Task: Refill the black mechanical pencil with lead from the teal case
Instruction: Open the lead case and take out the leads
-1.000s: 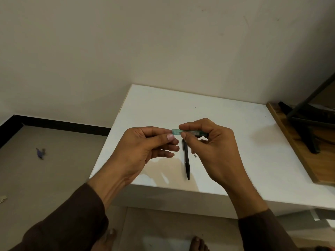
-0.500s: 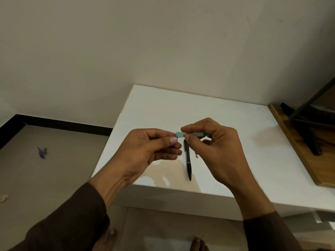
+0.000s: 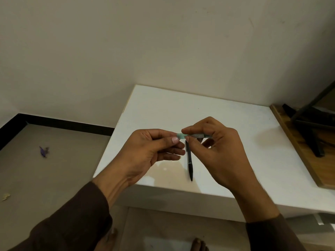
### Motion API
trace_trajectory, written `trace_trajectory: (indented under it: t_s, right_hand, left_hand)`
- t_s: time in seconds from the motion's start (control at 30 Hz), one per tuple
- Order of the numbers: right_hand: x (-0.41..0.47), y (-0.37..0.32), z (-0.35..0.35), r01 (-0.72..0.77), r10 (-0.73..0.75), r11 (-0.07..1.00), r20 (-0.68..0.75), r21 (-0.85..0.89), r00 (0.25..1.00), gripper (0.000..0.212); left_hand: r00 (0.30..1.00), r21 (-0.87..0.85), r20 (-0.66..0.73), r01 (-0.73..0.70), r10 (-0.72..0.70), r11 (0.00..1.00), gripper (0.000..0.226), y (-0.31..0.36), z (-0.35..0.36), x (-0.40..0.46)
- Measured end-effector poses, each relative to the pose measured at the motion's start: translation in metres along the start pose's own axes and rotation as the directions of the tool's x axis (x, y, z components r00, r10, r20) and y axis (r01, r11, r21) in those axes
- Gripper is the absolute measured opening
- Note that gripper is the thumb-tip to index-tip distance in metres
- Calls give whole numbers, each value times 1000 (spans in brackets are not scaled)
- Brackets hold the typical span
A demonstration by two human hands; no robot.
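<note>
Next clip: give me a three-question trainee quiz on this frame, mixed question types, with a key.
1. True or false: the black mechanical pencil lies on the white tabletop, untouched.
2. Which hand holds most of the slim teal plastic lead case? A) left hand B) right hand C) neither
3. Fill in: the left hand's thumb and fingers pinch the case's ___ end.

Key: 1 true. 2 B; the right hand grips its length. 3 left; only that end reaches the left hand.
</note>
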State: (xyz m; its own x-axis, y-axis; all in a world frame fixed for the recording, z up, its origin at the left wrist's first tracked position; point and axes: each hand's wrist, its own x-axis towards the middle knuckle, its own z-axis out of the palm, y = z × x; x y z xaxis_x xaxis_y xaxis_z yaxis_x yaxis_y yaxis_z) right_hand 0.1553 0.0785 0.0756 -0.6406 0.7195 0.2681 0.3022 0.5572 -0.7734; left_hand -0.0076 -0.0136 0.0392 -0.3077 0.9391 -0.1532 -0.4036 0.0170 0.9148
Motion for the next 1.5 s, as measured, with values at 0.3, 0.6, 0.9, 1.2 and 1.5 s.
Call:
trace_trajectory:
  t_s: [0.3,0.6,0.9,1.2,1.5]
  right_hand:
    - [1,2,1,-56,57,997,-3,44,998,15]
    - [1,4,-4,-83,87,986,-24,142,996,14]
    - [1,1,-5,-60,63,993,-20,97,998,14]
    - [0,-2,-7,12,-12,1000,25,-29,1000,16]
    - [0,-2,-7,-20,19,999,19,32,1000,17]
  left_hand:
    - [1000,-35,3,15,-15,999,24,1,0,0]
    - [1000,-58,-6,-2,1,998,25,2,-2,-1]
    - [1000,-66,7,-15,15,998,22,3,-1,-1]
    - [1000,-45,27,-1,2,999,23,3,0,-2]
    - [1000,-66,21,5,-4,998,24,4,-2,-1]
